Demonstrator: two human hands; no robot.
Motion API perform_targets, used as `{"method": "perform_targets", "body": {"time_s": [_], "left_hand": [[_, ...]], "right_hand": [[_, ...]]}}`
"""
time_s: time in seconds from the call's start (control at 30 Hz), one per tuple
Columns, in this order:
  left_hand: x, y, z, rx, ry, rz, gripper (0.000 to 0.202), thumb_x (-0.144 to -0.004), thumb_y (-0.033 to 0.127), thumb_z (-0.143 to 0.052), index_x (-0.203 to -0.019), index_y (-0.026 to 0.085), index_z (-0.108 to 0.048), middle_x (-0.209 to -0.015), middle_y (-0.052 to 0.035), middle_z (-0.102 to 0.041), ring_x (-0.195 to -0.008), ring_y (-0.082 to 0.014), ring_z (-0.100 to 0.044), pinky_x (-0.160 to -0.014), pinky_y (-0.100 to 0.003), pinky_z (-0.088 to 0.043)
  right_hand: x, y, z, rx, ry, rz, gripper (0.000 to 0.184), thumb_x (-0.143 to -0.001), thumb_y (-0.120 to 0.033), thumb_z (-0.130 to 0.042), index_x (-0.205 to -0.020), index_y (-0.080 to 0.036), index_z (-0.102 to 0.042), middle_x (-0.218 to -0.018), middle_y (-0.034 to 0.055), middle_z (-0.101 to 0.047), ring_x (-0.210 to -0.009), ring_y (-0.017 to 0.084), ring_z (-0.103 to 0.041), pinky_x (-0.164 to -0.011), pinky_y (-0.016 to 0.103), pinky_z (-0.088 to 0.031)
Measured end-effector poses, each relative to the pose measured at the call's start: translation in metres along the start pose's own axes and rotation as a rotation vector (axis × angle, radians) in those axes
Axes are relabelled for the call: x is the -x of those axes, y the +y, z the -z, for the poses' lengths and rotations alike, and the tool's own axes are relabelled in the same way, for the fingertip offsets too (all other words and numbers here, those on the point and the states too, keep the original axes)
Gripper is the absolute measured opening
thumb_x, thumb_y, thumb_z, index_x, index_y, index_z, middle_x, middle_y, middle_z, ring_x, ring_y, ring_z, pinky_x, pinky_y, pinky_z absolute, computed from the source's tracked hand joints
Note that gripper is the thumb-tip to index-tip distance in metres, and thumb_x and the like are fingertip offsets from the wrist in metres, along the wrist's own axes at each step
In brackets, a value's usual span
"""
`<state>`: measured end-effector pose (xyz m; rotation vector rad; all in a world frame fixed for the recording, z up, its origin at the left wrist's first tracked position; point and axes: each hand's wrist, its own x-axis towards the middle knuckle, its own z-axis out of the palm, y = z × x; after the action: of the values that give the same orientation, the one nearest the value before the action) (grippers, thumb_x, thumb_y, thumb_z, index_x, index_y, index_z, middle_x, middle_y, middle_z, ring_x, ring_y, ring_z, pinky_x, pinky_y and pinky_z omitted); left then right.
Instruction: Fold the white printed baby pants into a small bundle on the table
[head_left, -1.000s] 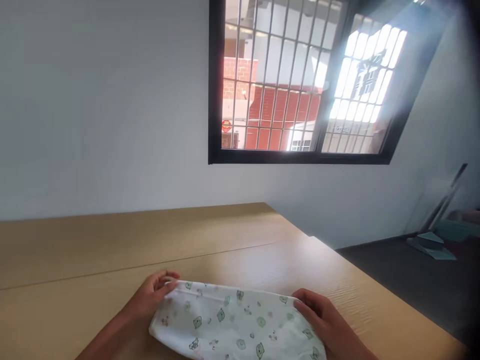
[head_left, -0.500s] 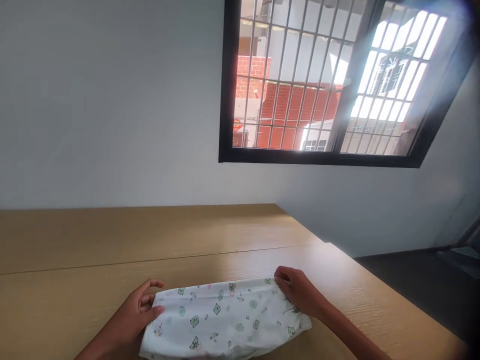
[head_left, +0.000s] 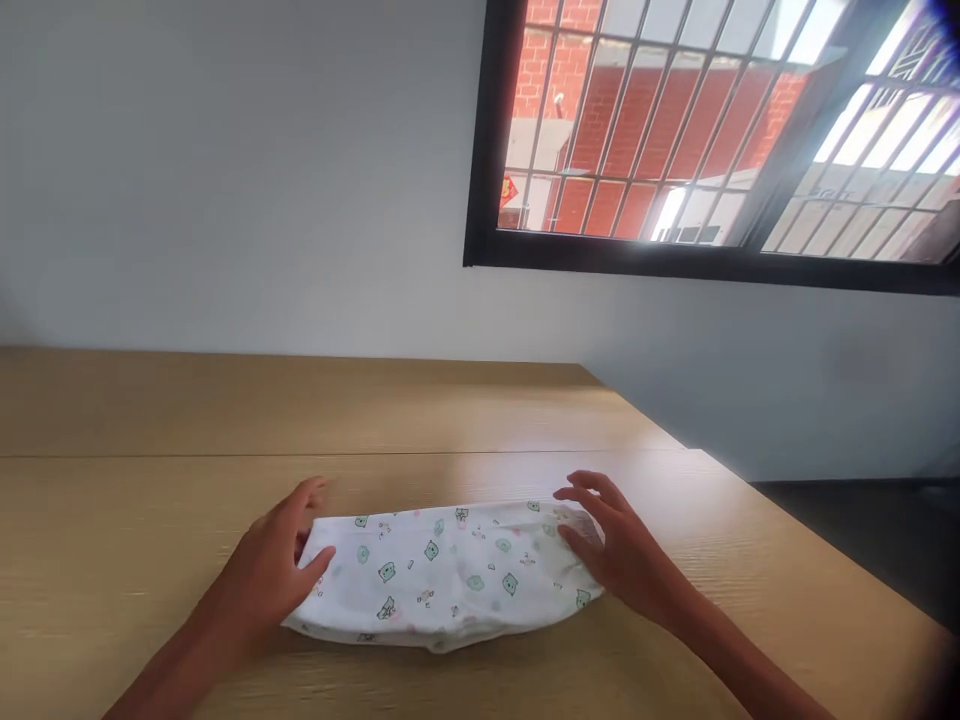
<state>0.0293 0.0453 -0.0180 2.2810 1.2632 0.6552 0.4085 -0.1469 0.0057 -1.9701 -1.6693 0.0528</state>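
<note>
A folded white cloth [head_left: 450, 580] printed with small green bears lies flat on the table, long side across my view. Its front edge curves and shows folded layers. My left hand [head_left: 281, 555] is at the cloth's left end, thumb over the corner and fingers spread behind it. At the right end, my right hand [head_left: 604, 530] is open, fingers apart, its thumb close to the cloth's gathered corner. Whether either thumb presses on the fabric I cannot tell. What kind of cloth item it is does not show.
The light wooden table [head_left: 225, 410] has a seam running across it and ends on the right in a slanting edge. Behind it stands a plain wall [head_left: 225, 180] with a barred, dark-framed window [head_left: 637, 250] at upper right. Dark floor [head_left: 847, 530] shows beyond the table.
My right hand has let go of the cloth's right corner and its fingers have spread. The left fingers have opened wider. The cloth now lies flatter, and the view has tilted down.
</note>
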Motion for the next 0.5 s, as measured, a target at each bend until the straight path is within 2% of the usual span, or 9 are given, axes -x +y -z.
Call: {"method": "perform_targets", "body": {"time_s": [0.03,0.1,0.17,0.2,0.27,0.33,0.43,0.47,0.5], "left_hand": [[0.005,0.009,-0.004,-0.08,0.046,-0.091,0.056,-0.087,0.043,-0.052,-0.138,0.023,-0.041,-0.133,-0.0123,-0.055,-0.107,-0.0324,-0.063,-0.092,-0.048,-0.052],[0.017,0.028,-0.017,-0.141,0.037,-0.279,0.041,-0.095,0.039,-0.044,-0.133,0.023,-0.049,-0.139,-0.0108,-0.052,-0.128,-0.0323,-0.05,-0.104,-0.049,-0.046],[0.03,0.043,-0.034,-0.125,-0.101,-0.395,0.04,-0.1,0.039,-0.043,-0.136,0.026,-0.051,-0.144,-0.008,-0.051,-0.135,-0.0306,-0.044,-0.11,-0.047,-0.043],[0.035,0.047,-0.042,-0.121,-0.191,-0.433,0.042,-0.101,0.04,-0.043,-0.141,0.029,-0.049,-0.149,-0.0054,-0.048,-0.138,-0.0307,-0.042,-0.112,-0.048,-0.042],[0.037,0.051,-0.051,-0.137,-0.344,-0.484,0.048,-0.102,0.045,-0.044,-0.149,0.038,-0.039,-0.157,0.0008,-0.036,-0.144,-0.0323,-0.034,-0.117,-0.054,-0.033],[0.03,0.046,-0.047,-0.162,-0.438,-0.471,0.048,-0.104,0.051,-0.04,-0.15,0.042,-0.035,-0.159,0.0053,-0.028,-0.147,-0.0327,-0.026,-0.12,-0.059,-0.024],[0.016,0.034,-0.025,-0.152,-0.447,-0.333,0.048,-0.105,0.056,-0.03,-0.149,0.04,-0.037,-0.158,0.0072,-0.031,-0.149,-0.0298,-0.021,-0.122,-0.058,-0.015],[0.012,0.031,-0.016,-0.143,-0.448,-0.293,0.049,-0.105,0.058,-0.029,-0.149,0.038,-0.037,-0.157,0.0071,-0.031,-0.149,-0.0291,-0.019,-0.122,-0.056,-0.014],[0.011,0.03,-0.01,-0.135,-0.452,-0.269,0.051,-0.105,0.059,-0.03,-0.15,0.036,-0.037,-0.157,0.0063,-0.031,-0.15,-0.029,-0.018,-0.122,-0.055,-0.015]], "right_hand": [[0.002,-0.003,-0.001,0.021,-0.032,0.023,0.034,-0.092,-0.04,-0.052,-0.123,-0.028,-0.061,-0.147,0.0093,-0.043,-0.126,0.03,-0.052,-0.1,0.044,-0.051],[0.005,-0.009,-0.003,0.043,-0.176,0.078,0.04,-0.091,-0.045,-0.057,-0.128,-0.03,-0.061,-0.152,0.0071,-0.042,-0.138,0.032,-0.043,-0.114,0.051,-0.037],[0.006,-0.016,-0.001,0.071,-0.336,0.118,0.05,-0.092,-0.053,-0.057,-0.137,-0.031,-0.057,-0.153,0.0061,-0.043,-0.144,0.035,-0.033,-0.121,0.059,-0.019],[0.007,-0.019,0.001,0.089,-0.387,0.119,0.053,-0.093,-0.056,-0.055,-0.141,-0.032,-0.054,-0.154,0.0059,-0.042,-0.146,0.035,-0.029,-0.121,0.061,-0.014],[0.009,-0.026,0.01,0.123,-0.443,0.095,0.054,-0.097,-0.057,-0.047,-0.145,-0.033,-0.049,-0.156,0.0053,-0.038,-0.147,0.035,-0.028,-0.12,0.061,-0.018],[0.013,-0.037,0.022,0.122,-0.47,0.102,0.053,-0.095,-0.058,-0.05,-0.142,-0.033,-0.054,-0.154,0.0056,-0.042,-0.143,0.035,-0.035,-0.116,0.056,-0.031],[0.026,-0.065,0.031,-0.069,-0.598,0.251,0.049,-0.086,-0.052,-0.068,-0.131,-0.034,-0.063,-0.142,0.0034,-0.057,-0.129,0.03,-0.054,-0.106,0.04,-0.047],[0.032,-0.076,0.027,-0.163,-0.665,0.325,0.045,-0.085,-0.046,-0.071,-0.128,-0.034,-0.065,-0.137,0.0016,-0.061,-0.121,0.026,-0.061,-0.102,0.033,-0.05],[0.038,-0.086,0.02,-0.233,-0.759,0.399,0.033,-0.087,-0.038,-0.071,-0.12,-0.034,-0.069,-0.13,-0.001,-0.066,-0.109,0.02,-0.067,-0.095,0.026,-0.052]]}}
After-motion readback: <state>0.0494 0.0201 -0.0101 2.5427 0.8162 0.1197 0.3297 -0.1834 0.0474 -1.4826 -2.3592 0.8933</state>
